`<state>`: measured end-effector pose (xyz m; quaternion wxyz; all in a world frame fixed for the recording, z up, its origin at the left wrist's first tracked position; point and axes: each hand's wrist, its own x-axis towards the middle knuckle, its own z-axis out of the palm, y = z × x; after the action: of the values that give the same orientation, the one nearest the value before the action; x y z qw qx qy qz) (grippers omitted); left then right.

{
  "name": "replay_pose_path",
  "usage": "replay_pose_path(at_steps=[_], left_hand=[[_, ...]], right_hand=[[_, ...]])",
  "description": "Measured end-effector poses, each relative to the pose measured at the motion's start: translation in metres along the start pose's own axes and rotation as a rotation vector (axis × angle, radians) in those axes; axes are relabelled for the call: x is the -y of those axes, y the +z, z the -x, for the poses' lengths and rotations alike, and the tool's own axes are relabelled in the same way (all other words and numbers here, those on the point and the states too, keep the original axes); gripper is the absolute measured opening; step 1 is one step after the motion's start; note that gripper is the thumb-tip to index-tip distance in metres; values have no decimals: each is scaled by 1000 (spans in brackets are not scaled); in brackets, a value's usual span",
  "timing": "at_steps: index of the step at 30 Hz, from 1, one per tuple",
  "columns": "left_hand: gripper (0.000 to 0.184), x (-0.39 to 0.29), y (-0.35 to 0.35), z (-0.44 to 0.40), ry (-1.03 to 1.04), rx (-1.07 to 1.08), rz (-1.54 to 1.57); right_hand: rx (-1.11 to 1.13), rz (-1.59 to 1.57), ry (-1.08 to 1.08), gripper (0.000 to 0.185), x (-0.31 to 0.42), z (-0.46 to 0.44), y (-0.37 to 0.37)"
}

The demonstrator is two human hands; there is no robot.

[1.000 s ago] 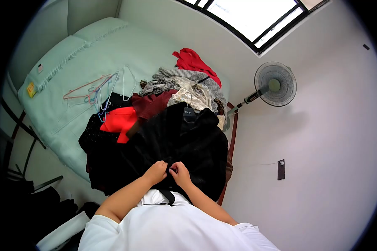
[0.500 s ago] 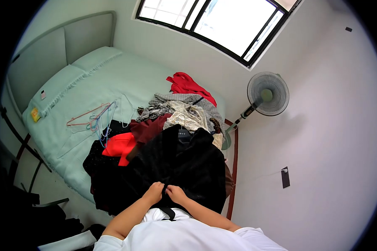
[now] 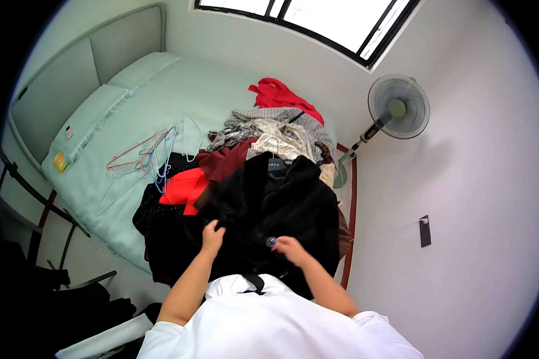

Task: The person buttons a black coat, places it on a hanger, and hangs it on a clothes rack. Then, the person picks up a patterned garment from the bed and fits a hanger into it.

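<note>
A black, plush-looking coat [image 3: 263, 200] lies spread over the near end of the bed, with a hanger hook [image 3: 275, 142] rising at its collar and a dark label inside the neck. My left hand [image 3: 212, 239] pinches the coat's front on the left side. On the other side my right hand [image 3: 292, 249] grips the opposite front edge, beside a small shiny round piece [image 3: 271, 242] that looks like a button. Black fabric hides part of the fingertips of both hands.
Beyond the coat, patterned clothes [image 3: 281, 137] and a red garment [image 3: 281, 96] are heaped on the pale green bed [image 3: 191, 78]. Several hangers [image 3: 144, 155] lie left of a bright red piece [image 3: 184, 188]. A standing fan [image 3: 398, 106] is at the right by the wall.
My hands, close together at the coat's front before, have moved apart, left hand to the left and right hand to the right. The shiny round piece now shows. The view has shifted slightly.
</note>
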<state>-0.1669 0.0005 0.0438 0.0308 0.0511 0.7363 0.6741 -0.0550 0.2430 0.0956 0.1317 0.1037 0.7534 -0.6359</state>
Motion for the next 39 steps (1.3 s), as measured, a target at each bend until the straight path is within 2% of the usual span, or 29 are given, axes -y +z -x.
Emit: replay_pose_path(at_steps=[1, 3, 6, 8, 9, 11, 13, 14, 15, 16, 17, 19, 21, 24, 25, 26, 30, 32, 33, 35, 36, 37, 39], left_hand=[[16, -7, -6, -3, -84, -6, 150], [11, -22, -19, -7, -182, -30, 237], [12, -19, -26, -12, -200, -1, 415], [11, -28, -25, -11, -193, 55, 373], [11, -30, -23, -8, -175, 107, 340], [25, -37, -11, 0, -143, 66, 213], [31, -9, -7, -4, 13, 98, -94], [32, -6, -8, 1, -32, 77, -237], [32, -6, -6, 0, -30, 72, -238], [30, -5, -5, 1, -55, 84, -80], [29, -3, -3, 2, -79, 96, 79], [27, -16, -2, 5, -16, 128, 70], [25, -17, -2, 4, -12, 204, 2], [25, -23, 4, 10, -70, 153, 116], [26, -28, 4, 11, -99, 133, 165], [31, -31, -1, 12, -145, 251, 208], [30, -14, 7, 12, -92, 216, 171], [28, -9, 9, 12, 149, 213, -92], [28, -13, 10, 14, 146, 217, -92], [25, -29, 9, 18, 126, 282, -110], [25, -33, 8, 19, 125, 286, -112], [24, -37, 7, 19, 161, 316, -118], [23, -45, 6, 21, 199, 345, -123]], right_hand=[[-67, -71, 17, 11, 7, 8, -9], [-148, -270, 57, 11, -2, 13, -31], [-273, -461, 64, 14, -6, 14, -28], [-466, -604, 82, 16, 10, 8, -11], [-467, -613, 89, 16, 13, 2, -5], [-508, -557, 91, 16, 17, -10, 6], [-486, -273, 24, 16, 14, -24, 19], [-578, 68, -106, 18, 12, -25, 27], [-659, 414, -235, 21, 20, -21, 34], [-679, 688, -478, 30, 36, -17, 40], [-460, 760, -486, 35, 53, -10, 41], [-133, 982, -697, 42, 66, -4, 48], [212, 1019, -508, 46, 55, -10, 48], [186, 1034, -542, 36, 59, -8, 42], [231, 1181, -548, 31, 54, -9, 38], [274, 1326, -551, 26, 49, -9, 35], [238, 1222, -580, 17, 43, -13, 30], [197, 1075, -436, 17, 50, -16, 33], [197, 1073, -431, 17, 44, -19, 33], [-31, 846, -292, 14, 26, -31, 32], [41, 729, -69, 17, 35, -37, 31], [38, 726, -67, 17, 34, -39, 33], [92, 319, 113, 18, 33, -43, 36]])
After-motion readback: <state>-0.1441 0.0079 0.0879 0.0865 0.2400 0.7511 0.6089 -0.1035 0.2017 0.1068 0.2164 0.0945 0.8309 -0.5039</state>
